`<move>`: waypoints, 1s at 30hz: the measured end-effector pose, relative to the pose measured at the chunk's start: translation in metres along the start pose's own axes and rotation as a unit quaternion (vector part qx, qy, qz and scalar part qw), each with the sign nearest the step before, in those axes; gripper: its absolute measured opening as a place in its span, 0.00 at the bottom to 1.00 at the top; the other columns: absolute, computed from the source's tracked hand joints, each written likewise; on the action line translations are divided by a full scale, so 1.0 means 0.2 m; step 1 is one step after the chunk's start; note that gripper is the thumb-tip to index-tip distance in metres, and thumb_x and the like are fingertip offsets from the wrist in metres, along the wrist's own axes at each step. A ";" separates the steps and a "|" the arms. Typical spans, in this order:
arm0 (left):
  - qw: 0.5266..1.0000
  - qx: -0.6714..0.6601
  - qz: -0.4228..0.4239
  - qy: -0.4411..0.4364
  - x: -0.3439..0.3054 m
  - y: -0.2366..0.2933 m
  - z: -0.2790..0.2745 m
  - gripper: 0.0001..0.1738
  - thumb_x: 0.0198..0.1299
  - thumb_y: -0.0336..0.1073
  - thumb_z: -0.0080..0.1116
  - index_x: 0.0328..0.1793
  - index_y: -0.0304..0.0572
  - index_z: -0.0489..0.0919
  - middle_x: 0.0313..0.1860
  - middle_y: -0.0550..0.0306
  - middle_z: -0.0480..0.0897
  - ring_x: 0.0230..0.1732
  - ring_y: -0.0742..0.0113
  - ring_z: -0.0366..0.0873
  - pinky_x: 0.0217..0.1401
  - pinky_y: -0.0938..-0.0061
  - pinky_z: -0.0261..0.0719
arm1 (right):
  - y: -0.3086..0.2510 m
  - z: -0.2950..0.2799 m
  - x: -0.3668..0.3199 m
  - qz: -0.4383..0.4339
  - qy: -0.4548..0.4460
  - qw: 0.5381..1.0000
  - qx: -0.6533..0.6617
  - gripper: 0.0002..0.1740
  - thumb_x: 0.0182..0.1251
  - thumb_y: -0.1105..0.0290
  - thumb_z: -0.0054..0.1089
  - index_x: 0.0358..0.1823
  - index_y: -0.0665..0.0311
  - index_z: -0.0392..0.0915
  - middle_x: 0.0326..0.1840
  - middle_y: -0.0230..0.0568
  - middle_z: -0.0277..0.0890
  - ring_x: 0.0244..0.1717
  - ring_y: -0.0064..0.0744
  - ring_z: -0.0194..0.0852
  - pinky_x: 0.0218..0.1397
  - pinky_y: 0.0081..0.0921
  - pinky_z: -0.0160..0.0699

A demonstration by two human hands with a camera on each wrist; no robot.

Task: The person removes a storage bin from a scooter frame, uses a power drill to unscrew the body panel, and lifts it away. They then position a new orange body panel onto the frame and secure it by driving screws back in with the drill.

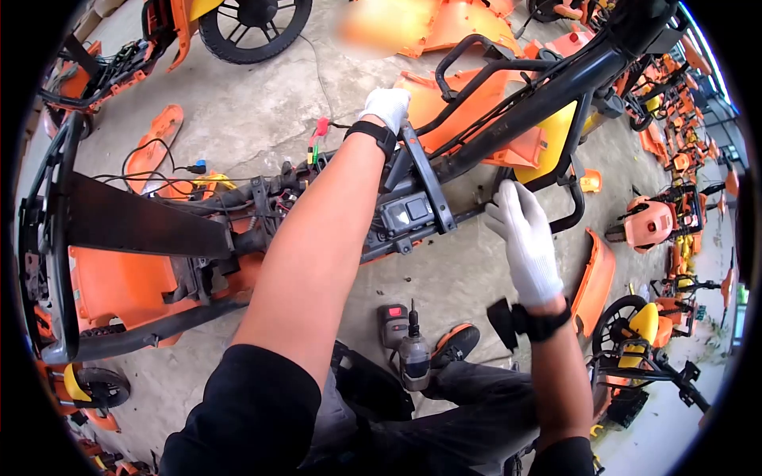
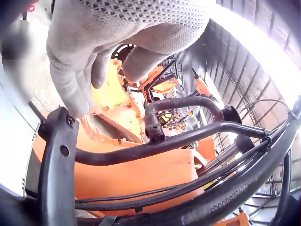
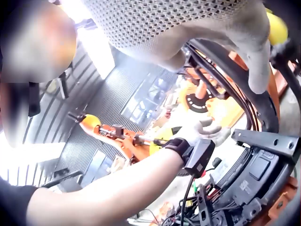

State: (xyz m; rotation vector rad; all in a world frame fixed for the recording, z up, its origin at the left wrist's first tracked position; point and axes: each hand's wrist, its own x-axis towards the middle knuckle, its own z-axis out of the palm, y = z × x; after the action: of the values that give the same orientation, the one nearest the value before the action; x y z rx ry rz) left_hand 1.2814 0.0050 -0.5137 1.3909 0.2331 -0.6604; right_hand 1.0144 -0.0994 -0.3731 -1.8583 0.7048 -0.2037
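My gloved left hand (image 1: 386, 107) is at the far end of a black crossbar (image 1: 427, 178) on the bike frame. In the left wrist view its fingers (image 2: 77, 96) hang beside the bar's end (image 2: 59, 155); whether they touch it is unclear. The other wrist's view shows that hand (image 3: 204, 134) with loosely bent fingers and nothing visible in it. Over the near side of the frame hovers my gloved right hand (image 1: 528, 246), fingers relaxed, holding nothing visible. A black box-shaped unit (image 1: 406, 214) sits in the frame beside the crossbar.
A thick black frame tube (image 1: 532, 115) runs to the upper right. Below the frame, a power driver (image 1: 414, 357) stands on the floor near a shoe (image 1: 456, 343). Orange panels (image 1: 468, 103) lie beyond the frame. Loose cables (image 1: 151, 178) are at left, and several partly stripped bikes surround the area.
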 end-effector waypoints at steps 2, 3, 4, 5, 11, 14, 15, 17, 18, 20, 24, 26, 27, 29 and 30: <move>0.997 0.042 -0.008 0.060 0.11 -0.09 0.04 0.20 0.57 0.43 0.51 0.47 0.34 0.79 0.40 0.39 0.83 0.40 0.48 0.83 0.41 0.58 0.80 | 0.03 0.05 0.15 0.151 -0.044 0.969 0.190 0.46 0.68 0.39 0.50 0.68 0.77 0.56 0.55 0.50 0.69 0.53 0.38 0.71 0.57 0.33 0.72; 0.992 0.107 -0.002 0.060 0.19 -0.12 0.05 0.20 0.56 0.44 0.52 0.45 0.35 0.80 0.39 0.39 0.83 0.39 0.48 0.83 0.41 0.59 0.80 | 0.03 0.09 0.20 0.151 0.001 0.966 0.210 0.48 0.67 0.37 0.50 0.67 0.78 0.56 0.57 0.52 0.67 0.55 0.42 0.70 0.58 0.35 0.72; 0.992 0.108 0.005 0.072 0.21 -0.14 0.05 0.20 0.55 0.45 0.52 0.44 0.36 0.81 0.38 0.40 0.84 0.39 0.47 0.83 0.41 0.59 0.80 | 0.03 0.12 0.25 0.151 0.045 0.960 0.229 0.50 0.65 0.35 0.49 0.67 0.78 0.56 0.59 0.55 0.65 0.57 0.46 0.69 0.60 0.37 0.72; 0.990 0.124 0.029 0.056 0.24 -0.15 0.04 0.20 0.56 0.45 0.51 0.43 0.36 0.81 0.38 0.40 0.83 0.39 0.47 0.83 0.41 0.58 0.80 | 0.04 0.13 0.30 0.159 0.056 0.950 0.263 0.53 0.64 0.32 0.48 0.67 0.79 0.53 0.62 0.60 0.62 0.63 0.55 0.65 0.63 0.41 0.70; 0.972 0.220 0.074 0.034 -0.03 -0.01 0.00 0.18 0.57 0.43 0.47 0.38 0.36 0.82 0.35 0.40 0.83 0.38 0.47 0.83 0.42 0.58 0.80 | 0.08 0.18 0.51 0.238 0.143 0.917 0.288 0.48 0.65 0.30 0.42 0.70 0.65 0.53 0.64 0.61 0.60 0.64 0.58 0.63 0.66 0.52 0.62; 0.914 0.362 0.184 0.002 0.13 -0.11 -0.05 0.16 0.58 0.40 0.48 0.39 0.38 0.82 0.39 0.42 0.84 0.40 0.48 0.83 0.44 0.61 0.80 | 0.07 0.19 0.56 0.238 0.125 0.914 0.304 0.45 0.66 0.32 0.41 0.71 0.60 0.51 0.67 0.63 0.57 0.67 0.60 0.60 0.68 0.53 0.59; 0.831 0.505 0.234 -0.022 0.12 -0.10 -0.05 0.16 0.57 0.39 0.49 0.41 0.38 0.82 0.41 0.41 0.84 0.42 0.48 0.83 0.46 0.62 0.80 | 0.06 0.19 0.56 0.260 0.129 0.900 0.324 0.43 0.67 0.33 0.41 0.72 0.57 0.52 0.68 0.62 0.57 0.68 0.60 0.58 0.70 0.53 0.57; 0.724 0.628 0.281 -0.044 0.09 -0.09 -0.04 0.15 0.56 0.38 0.49 0.43 0.39 0.82 0.43 0.41 0.84 0.44 0.49 0.82 0.47 0.64 0.79 | 0.09 0.19 0.59 0.252 0.132 0.893 0.350 0.42 0.67 0.34 0.40 0.71 0.57 0.53 0.68 0.60 0.58 0.68 0.60 0.58 0.70 0.54 0.56; 0.770 0.582 0.261 -0.001 0.09 -0.11 -0.02 0.16 0.57 0.40 0.49 0.43 0.41 0.83 0.42 0.41 0.84 0.45 0.48 0.82 0.50 0.64 0.79 | 0.09 0.19 0.60 0.245 0.132 0.883 0.378 0.41 0.68 0.35 0.40 0.71 0.57 0.55 0.68 0.57 0.59 0.68 0.60 0.58 0.70 0.54 0.55; 0.814 0.528 0.239 0.043 0.10 -0.14 0.01 0.16 0.58 0.42 0.49 0.42 0.43 0.84 0.42 0.41 0.84 0.46 0.47 0.82 0.53 0.64 0.79 | 0.08 0.20 0.60 0.237 0.129 0.885 0.379 0.37 0.69 0.38 0.40 0.69 0.57 0.58 0.66 0.55 0.61 0.67 0.59 0.59 0.69 0.55 0.57; 0.914 0.372 0.139 0.086 -0.17 -0.04 0.06 0.16 0.53 0.42 0.51 0.37 0.41 0.85 0.42 0.41 0.84 0.48 0.46 0.81 0.55 0.63 0.77 | 0.15 0.18 0.63 0.212 0.110 0.896 0.374 0.25 0.71 0.50 0.42 0.60 0.58 0.66 0.59 0.50 0.66 0.62 0.55 0.64 0.64 0.58 0.65; 0.892 0.421 0.150 0.068 -0.16 -0.05 0.10 0.17 0.53 0.41 0.51 0.41 0.42 0.85 0.43 0.42 0.84 0.48 0.47 0.81 0.55 0.63 0.77 | 0.22 0.15 0.66 0.202 0.091 0.895 0.386 0.22 0.71 0.53 0.42 0.58 0.58 0.67 0.56 0.49 0.67 0.59 0.54 0.65 0.63 0.58 0.66; 0.894 0.417 0.150 0.070 -0.18 -0.04 0.11 0.17 0.53 0.41 0.51 0.41 0.42 0.85 0.43 0.42 0.84 0.48 0.47 0.81 0.55 0.63 0.77 | 0.22 0.14 0.67 0.192 0.073 0.893 0.401 0.19 0.70 0.56 0.42 0.55 0.58 0.68 0.54 0.48 0.68 0.57 0.52 0.67 0.62 0.58 0.68; 0.870 0.476 0.128 0.034 -0.23 -0.02 0.13 0.18 0.54 0.42 0.53 0.46 0.44 0.84 0.45 0.44 0.84 0.49 0.49 0.82 0.55 0.63 0.78 | 0.22 0.14 0.71 0.206 0.093 0.878 0.421 0.18 0.70 0.57 0.42 0.54 0.58 0.69 0.54 0.46 0.69 0.56 0.51 0.68 0.61 0.58 0.69; 0.871 0.474 0.128 0.034 -0.24 -0.02 0.14 0.18 0.54 0.42 0.53 0.46 0.44 0.84 0.45 0.44 0.84 0.49 0.49 0.82 0.55 0.63 0.78 | 0.23 0.14 0.72 0.222 0.115 0.861 0.444 0.17 0.70 0.57 0.42 0.52 0.57 0.70 0.54 0.45 0.69 0.55 0.50 0.69 0.61 0.57 0.69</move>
State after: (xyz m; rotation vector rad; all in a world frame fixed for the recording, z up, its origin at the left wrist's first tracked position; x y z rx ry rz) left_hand 1.2345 -0.0077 -0.4860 2.3413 -0.2713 -0.5072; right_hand 1.1270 -0.1682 -0.4520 -0.7668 0.9733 -0.3754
